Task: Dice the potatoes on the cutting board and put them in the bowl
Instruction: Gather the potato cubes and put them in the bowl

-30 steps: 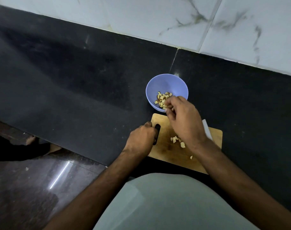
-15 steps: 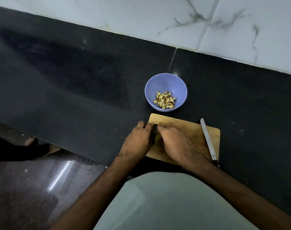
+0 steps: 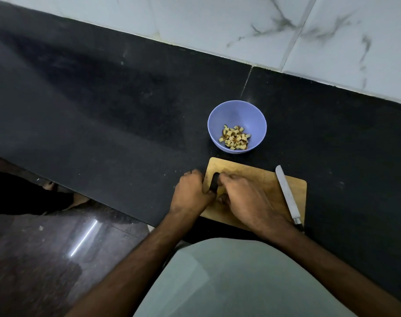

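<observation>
My left hand (image 3: pixel 191 193) grips the dark slot (image 3: pixel 214 183) at the board's (image 3: pixel 259 177) left edge. My right hand (image 3: pixel 245 197) curls over scraps I can't see. The dice (image 3: pixel 235 137) sit in the bowl (image 3: pixel 220 124) past the far edge. Tilting the board could slide the knife (image 3: pixel 287 195) off its right edge.

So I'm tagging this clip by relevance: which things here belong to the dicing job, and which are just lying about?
Job:
- cutting board
- bowl holding potato dice
- dark object, gripped by the left hand
- right hand, on the board
- knife, lying on the board's right edge

Lying about:
- countertop
- wall tiles
</observation>
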`<state>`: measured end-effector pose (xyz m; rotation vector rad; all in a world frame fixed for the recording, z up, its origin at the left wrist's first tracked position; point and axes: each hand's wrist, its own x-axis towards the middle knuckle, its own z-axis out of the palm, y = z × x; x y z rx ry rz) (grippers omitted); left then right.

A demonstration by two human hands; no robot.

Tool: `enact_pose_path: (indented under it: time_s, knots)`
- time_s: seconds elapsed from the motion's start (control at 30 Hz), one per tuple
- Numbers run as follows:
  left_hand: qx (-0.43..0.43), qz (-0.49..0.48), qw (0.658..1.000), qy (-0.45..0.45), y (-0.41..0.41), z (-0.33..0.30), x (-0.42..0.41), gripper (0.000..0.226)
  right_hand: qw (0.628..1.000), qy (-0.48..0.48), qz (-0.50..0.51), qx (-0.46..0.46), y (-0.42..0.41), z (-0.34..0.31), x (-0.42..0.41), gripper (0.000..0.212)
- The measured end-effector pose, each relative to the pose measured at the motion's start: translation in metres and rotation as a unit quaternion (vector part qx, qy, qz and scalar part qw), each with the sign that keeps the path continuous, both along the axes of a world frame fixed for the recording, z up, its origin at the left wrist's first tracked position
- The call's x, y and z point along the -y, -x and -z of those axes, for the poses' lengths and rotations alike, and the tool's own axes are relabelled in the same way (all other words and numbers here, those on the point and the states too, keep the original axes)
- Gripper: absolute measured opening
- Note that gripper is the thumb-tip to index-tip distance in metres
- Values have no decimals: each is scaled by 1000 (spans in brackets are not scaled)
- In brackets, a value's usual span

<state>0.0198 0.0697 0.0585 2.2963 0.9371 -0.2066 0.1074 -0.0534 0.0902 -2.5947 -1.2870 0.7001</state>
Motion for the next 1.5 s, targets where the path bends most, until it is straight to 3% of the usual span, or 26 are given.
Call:
enact_pose_path:
  time_s: [0.27,0.67,0.8,0.93,1.07,1.17,1.3,1.5]
  knots:
    - [53,23,998,-20,-3,-11,13,33,998,-31,49,2,-8,-3,16,32]
    - [42,116,992,-36,-29,-3,43,26,994,16,112,-6,-20,5,47,31]
    - [31,140,989,-18,-26,-1,39,28,994,43,96,-19,-21,7,47,32]
    - [79,151,985,18,-13,3,21,35,996,27,89,-18,-21,6,47,27]
    - [89,170,981,-26,7,8,-6,44,998,2,65,-10,-17,4,33,13]
    - [59,167,984,-19,17,12,-17,39,999,-27,24,-11,-10,6,18,10]
    - [88,134,987,-16,21,17,-13,23,999,-37,-21,21,0,12,-2,13]
    - [82,137,987,-29,19,17,-8,14,996,25,-60,55,4,16,-14,22]
